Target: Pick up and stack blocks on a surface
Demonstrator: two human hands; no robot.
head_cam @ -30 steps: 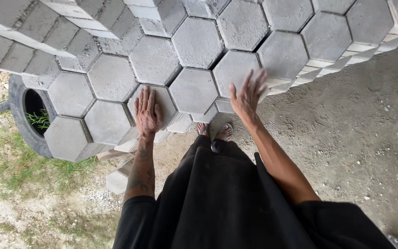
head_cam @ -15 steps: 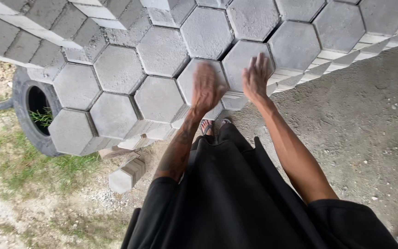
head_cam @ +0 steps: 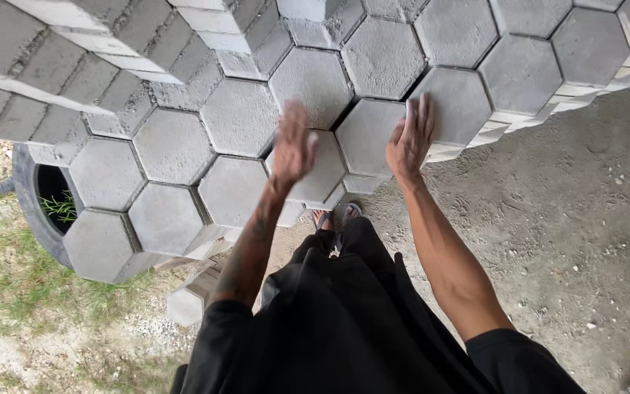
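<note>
Both arms are extended fwd over the stack of grey hexagonal pavers (head_cam: 242,117), forearms nearly parallel. Left hand (head_cam: 293,146) is held flat, fingers open & together, blurred, on or just above the front paver (head_cam: 322,171) at the stack's near edge; contact cannot be confirmed. Right hand (head_cam: 411,138) is laid open, palm down, on the adjacent paver (head_cam: 370,135); nothing is gripped. Vs 0.5 s earlier: hands are spread further apart. An old tyre (head_cam: 34,211) is seen left of the stack.

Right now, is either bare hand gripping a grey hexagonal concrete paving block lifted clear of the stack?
No: the left hand and right hand are spread open over the stacked grey hexagonal concrete paving blocks, lifting none.
</note>
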